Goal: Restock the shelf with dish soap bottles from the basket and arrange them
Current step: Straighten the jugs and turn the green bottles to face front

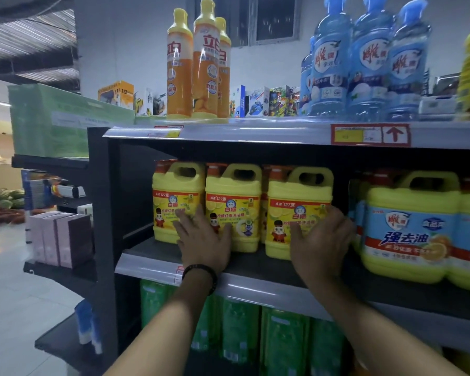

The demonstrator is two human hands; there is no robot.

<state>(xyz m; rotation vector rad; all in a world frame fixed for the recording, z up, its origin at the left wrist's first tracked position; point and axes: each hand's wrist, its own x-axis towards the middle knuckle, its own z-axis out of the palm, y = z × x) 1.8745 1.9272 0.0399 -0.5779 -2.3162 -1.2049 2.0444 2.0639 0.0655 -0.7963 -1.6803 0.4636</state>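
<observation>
Three yellow dish soap jugs with handles stand in a row on the middle shelf (255,267): a left jug (174,191), a middle jug (235,194) and a right jug (299,202). My left hand (205,240) lies flat with straight fingers against the fronts of the left and middle jugs. My right hand (323,240) presses the front of the right jug, its fingers reaching the jug's right edge. The right jug stands a little further forward than the other two. No basket is in view.
Larger yellow jugs with blue labels (410,229) stand just right of my right hand. The top shelf carries tall orange bottles (201,66) and blue bottles (364,61). Green bottles (255,335) fill the shelf below. A side rack with boxes (60,240) stands at the left.
</observation>
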